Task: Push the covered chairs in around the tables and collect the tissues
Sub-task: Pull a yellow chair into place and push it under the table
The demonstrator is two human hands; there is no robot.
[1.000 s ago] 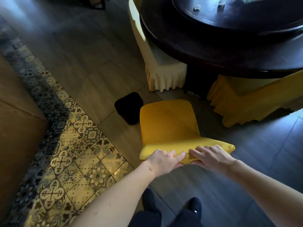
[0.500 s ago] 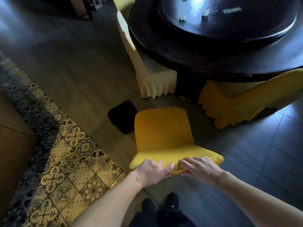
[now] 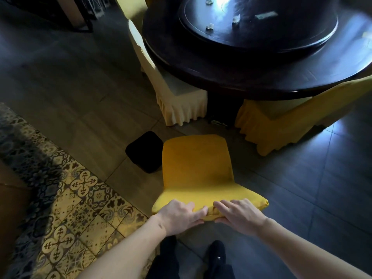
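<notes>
Yellow chair [image 3: 197, 168]: stands on the floor just short of the table, its covered back seen from above; its seat is hidden under the back.
Left hand [image 3: 179, 215]: fingers laid over the top edge of the chair back, thumb tucked beneath, gripping the cover.
Right hand [image 3: 237, 216]: beside the left on the same top edge, fingers over and thumb under, clamped on it; the two hands' fingertips nearly meet.
Table [image 3: 281, 77]: round, dark, with a raised round turntable [image 3: 261, 37] on it.
Tissues [image 3: 210, 27]: small pale crumpled bits lying on the turntable, well apart from the hands.
Pale covered chair [image 3: 177, 93]: pushed against the table's left edge, pleated skirt hanging to the floor.
Second yellow covered chair [image 3: 281, 121]: at the table's near right edge, partly under it.
Black box [image 3: 145, 154]: on the floor just left of the held chair.
Floor [image 3: 80, 87]: dark tiles, with a patterned tile band [image 3: 66, 208] at the left.
Shoes [image 3: 215, 252]: dark, just behind the chair.
</notes>
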